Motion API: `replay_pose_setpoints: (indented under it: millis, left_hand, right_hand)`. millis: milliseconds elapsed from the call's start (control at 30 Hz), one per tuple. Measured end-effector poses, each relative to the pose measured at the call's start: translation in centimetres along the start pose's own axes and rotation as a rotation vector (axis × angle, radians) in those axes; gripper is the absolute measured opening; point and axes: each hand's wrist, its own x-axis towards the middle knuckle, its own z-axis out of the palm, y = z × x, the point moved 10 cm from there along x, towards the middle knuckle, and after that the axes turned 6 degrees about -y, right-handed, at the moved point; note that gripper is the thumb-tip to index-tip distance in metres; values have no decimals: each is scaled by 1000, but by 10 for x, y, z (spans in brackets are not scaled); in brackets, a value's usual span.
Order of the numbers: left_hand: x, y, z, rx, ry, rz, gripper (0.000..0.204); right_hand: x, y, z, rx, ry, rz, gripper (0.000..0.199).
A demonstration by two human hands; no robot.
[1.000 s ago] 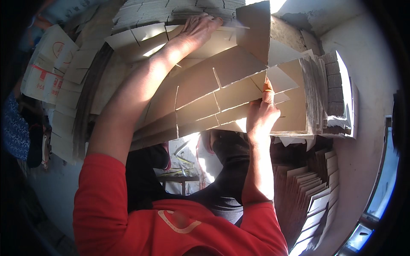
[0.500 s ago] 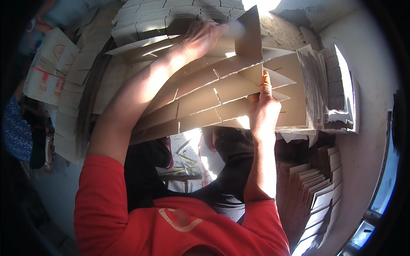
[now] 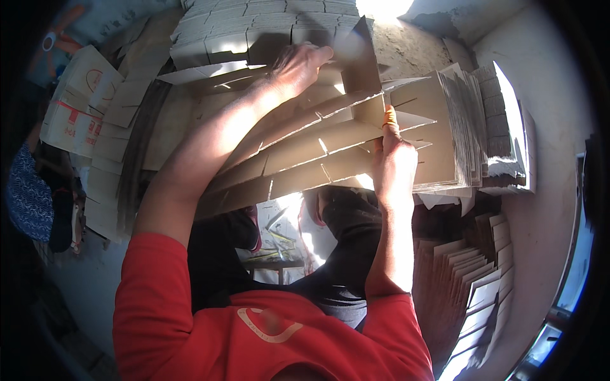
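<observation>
Several long slotted brown cardboard strips lie side by side across my lap, forming a divider grid. One cross strip stands upright across them at the far end. My left hand reaches far forward and presses on that cross strip's left side, fingers curled over the card. My right hand grips the near right edge of the strips, with an orange-tipped finger pointing up against the cross strip.
A thick stack of cut cardboard pieces stands on edge at the right. More slotted strips are stacked at lower right. Flat cardboard sheets are piled ahead, printed flattened boxes at the left. A small stool is below my knees.
The cross strip has been raised from tilted to upright over the long strips. My left hand slid right along it. My right hand shifted up the strips' edge.
</observation>
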Motion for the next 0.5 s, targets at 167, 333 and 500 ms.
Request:
replay_pose_setpoints:
  millis: [167, 333, 500]
  left_hand:
    - [-2, -3, -1, 34, 83, -34, 16]
    - [-3, -8, 30, -112, -167, -138, 11]
    - [1, -6, 29, -195, -99, -78, 8]
  right_hand:
    - [-2, -4, -5, 29, -24, 23, 35]
    - [4, 8, 13, -27, -128, 86, 37]
    - [4, 11, 20, -33, -217, 66, 39]
